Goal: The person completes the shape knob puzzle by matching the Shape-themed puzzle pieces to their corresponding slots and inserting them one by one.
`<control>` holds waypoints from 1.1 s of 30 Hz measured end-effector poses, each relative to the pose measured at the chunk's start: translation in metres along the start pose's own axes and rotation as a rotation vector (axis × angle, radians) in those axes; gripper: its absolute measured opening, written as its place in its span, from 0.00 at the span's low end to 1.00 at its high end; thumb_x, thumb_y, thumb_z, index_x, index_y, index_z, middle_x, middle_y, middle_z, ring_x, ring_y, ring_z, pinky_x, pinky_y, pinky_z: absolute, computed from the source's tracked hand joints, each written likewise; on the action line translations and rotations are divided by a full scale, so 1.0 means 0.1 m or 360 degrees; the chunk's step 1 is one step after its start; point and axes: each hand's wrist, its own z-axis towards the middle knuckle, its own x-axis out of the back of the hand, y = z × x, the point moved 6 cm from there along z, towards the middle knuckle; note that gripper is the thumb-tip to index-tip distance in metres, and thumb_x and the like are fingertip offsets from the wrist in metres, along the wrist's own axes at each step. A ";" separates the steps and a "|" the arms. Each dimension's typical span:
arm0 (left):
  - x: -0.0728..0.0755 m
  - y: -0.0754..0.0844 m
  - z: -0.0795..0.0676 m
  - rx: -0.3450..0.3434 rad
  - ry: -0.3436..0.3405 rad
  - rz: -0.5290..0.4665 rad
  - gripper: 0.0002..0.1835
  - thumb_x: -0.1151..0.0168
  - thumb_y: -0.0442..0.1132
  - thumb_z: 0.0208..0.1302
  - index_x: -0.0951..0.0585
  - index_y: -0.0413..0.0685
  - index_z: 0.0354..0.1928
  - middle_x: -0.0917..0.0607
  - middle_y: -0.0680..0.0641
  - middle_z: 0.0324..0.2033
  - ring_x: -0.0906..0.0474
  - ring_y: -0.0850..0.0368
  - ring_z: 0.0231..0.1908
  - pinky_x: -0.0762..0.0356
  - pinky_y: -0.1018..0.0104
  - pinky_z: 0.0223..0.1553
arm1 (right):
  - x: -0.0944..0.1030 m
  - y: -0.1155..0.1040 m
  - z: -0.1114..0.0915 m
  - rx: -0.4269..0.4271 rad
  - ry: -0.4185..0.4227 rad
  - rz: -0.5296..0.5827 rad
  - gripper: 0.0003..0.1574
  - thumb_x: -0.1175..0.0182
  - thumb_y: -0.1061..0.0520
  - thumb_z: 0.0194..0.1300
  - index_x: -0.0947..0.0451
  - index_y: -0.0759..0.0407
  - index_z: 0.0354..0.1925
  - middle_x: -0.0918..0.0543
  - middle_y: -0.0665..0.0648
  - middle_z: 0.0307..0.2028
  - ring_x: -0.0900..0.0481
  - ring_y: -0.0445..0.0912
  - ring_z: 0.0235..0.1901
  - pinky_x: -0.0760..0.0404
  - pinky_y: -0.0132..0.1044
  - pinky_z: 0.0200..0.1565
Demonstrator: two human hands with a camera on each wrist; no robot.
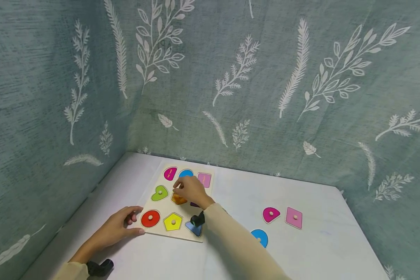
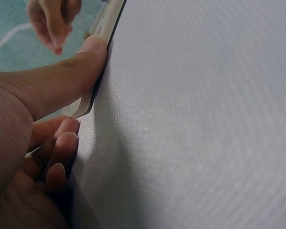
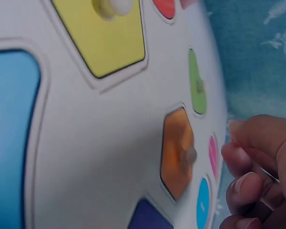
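A wooden peg puzzle board (image 1: 161,210) lies on the white table. My left hand (image 1: 113,229) holds its near left corner, the thumb on the near edge and the fingers at the left side. My right hand (image 1: 192,189) hovers over the board with bent fingers and nothing visible in them. Just below it sits the orange hexagon (image 3: 176,152), its knob untouched. Also knobbed are the green heart (image 1: 160,193), red oval (image 1: 150,218), yellow pentagon (image 1: 173,222) and blue triangle (image 1: 195,228). The far row's magenta (image 1: 170,173), blue and pink (image 1: 204,179) shapes show no knobs.
To the right of the board lie a loose magenta piece (image 1: 271,214), a pink square-like piece (image 1: 294,217) and a blue round piece (image 1: 260,236), partly behind the right sleeve. Leaf-patterned green cloth (image 1: 259,116) stands behind and on both sides of the table.
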 end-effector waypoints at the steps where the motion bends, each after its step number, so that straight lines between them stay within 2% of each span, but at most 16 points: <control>1: 0.01 0.00 0.00 -0.0003 0.0002 0.0000 0.46 0.14 0.48 0.44 0.25 0.35 0.64 0.28 0.49 0.36 0.30 0.53 0.40 0.26 0.68 0.39 | 0.04 0.02 -0.02 0.0006 0.0010 0.0024 0.07 0.31 0.53 0.68 0.11 0.54 0.41 0.15 0.46 0.29 0.22 0.36 0.29 0.24 0.27 0.30; 10: 0.01 0.00 0.02 -0.0040 0.0008 -0.0017 0.45 0.15 0.46 0.46 0.25 0.33 0.64 0.28 0.49 0.35 0.30 0.53 0.40 0.27 0.68 0.39 | 0.41 0.21 -0.33 0.0010 0.0098 0.0098 0.07 0.32 0.52 0.69 0.12 0.52 0.42 0.17 0.44 0.29 0.22 0.38 0.25 0.22 0.32 0.30; 14: 0.01 -0.02 0.01 -0.0011 -0.0004 -0.0002 0.46 0.15 0.47 0.45 0.25 0.34 0.64 0.28 0.49 0.36 0.30 0.53 0.40 0.27 0.68 0.39 | 0.55 0.35 -0.53 0.0009 0.0150 0.0048 0.07 0.32 0.52 0.69 0.12 0.52 0.42 0.17 0.43 0.29 0.25 0.38 0.29 0.25 0.35 0.36; 18: 0.01 -0.02 0.00 0.0002 -0.0010 -0.0004 0.46 0.15 0.47 0.46 0.25 0.33 0.65 0.28 0.49 0.36 0.30 0.53 0.40 0.27 0.68 0.39 | 0.69 0.52 -0.70 0.0013 0.0192 -0.0001 0.06 0.33 0.53 0.70 0.12 0.52 0.42 0.19 0.43 0.27 0.28 0.39 0.27 0.28 0.36 0.33; 24: 0.00 -0.02 -0.02 0.0002 -0.0021 -0.0008 0.46 0.15 0.47 0.47 0.26 0.33 0.65 0.28 0.48 0.36 0.30 0.53 0.40 0.27 0.67 0.39 | 0.89 0.76 -0.98 -0.0019 0.0262 0.0043 0.07 0.32 0.55 0.69 0.11 0.55 0.43 0.20 0.43 0.24 0.30 0.40 0.22 0.30 0.34 0.27; 29: 0.02 -0.01 -0.03 0.0013 -0.0014 -0.0015 0.46 0.15 0.47 0.46 0.25 0.34 0.65 0.28 0.49 0.36 0.30 0.53 0.40 0.25 0.68 0.40 | 1.04 0.99 -1.22 -0.0047 0.0365 0.0032 0.05 0.30 0.56 0.67 0.11 0.55 0.41 0.20 0.42 0.24 0.31 0.40 0.22 0.31 0.34 0.26; 33: 0.04 0.00 -0.02 -0.0023 -0.0017 0.0003 0.46 0.15 0.48 0.47 0.25 0.33 0.65 0.28 0.49 0.36 0.30 0.53 0.40 0.25 0.69 0.39 | 1.14 1.19 -1.44 -0.0107 0.0413 0.0025 0.05 0.28 0.56 0.65 0.11 0.54 0.40 0.20 0.42 0.24 0.30 0.40 0.23 0.29 0.34 0.27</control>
